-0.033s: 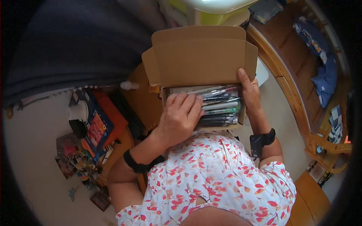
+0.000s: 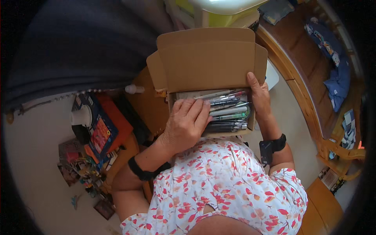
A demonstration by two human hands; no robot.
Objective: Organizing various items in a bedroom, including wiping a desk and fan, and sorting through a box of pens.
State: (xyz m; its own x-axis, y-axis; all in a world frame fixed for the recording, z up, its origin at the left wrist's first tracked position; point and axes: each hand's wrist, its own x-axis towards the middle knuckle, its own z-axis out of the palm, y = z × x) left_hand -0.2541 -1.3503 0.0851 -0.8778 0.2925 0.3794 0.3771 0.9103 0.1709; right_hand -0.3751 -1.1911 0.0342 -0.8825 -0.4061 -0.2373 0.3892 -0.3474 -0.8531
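A brown cardboard box with its lid raised is held in front of my body. My right hand grips its right side, thumb on the lid's edge and the other fingers behind. Inside lie many pens, mostly side by side: white, black and clear ones, one with green on it, and a row of dark slim ones nearest me. My left hand reaches over the left part of the box, fingers bent and close together on the pens. Its fingertips are partly hidden, so what they pinch does not show.
A wooden table stands beyond the box's left side, with a small whitish bottle on it. A dark curtain hangs at the left. A green-and-white bin-like container is at the back. A wooden bed edge curves along the right.
The left hand's fingers, blurred a moment earlier, now look sharper over the pens. The box lid has shifted very slightly.
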